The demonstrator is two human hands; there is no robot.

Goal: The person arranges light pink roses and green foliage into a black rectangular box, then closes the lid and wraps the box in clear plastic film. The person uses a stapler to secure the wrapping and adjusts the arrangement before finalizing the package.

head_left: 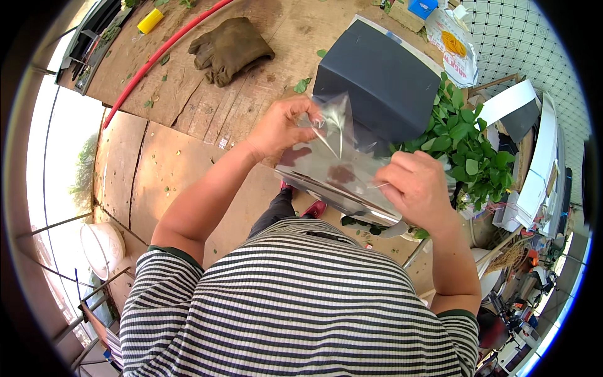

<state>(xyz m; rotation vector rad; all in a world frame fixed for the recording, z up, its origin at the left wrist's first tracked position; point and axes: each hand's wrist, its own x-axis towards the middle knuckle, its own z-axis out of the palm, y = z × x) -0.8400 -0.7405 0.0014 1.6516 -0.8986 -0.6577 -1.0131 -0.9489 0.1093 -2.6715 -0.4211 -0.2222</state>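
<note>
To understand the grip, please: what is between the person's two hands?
Clear plastic film, spanning from the left hand to the right hand, shown in the head view.

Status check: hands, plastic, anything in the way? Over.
Left hand and right hand both pinching clear plastic. Plastic spans between them, creased. Dark box just beyond; leafy stems crowd right hand's far side.

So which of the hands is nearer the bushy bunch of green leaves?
Right. In view, the right hand is just lower-left of the green leaves; the left hand is farther left.
</note>
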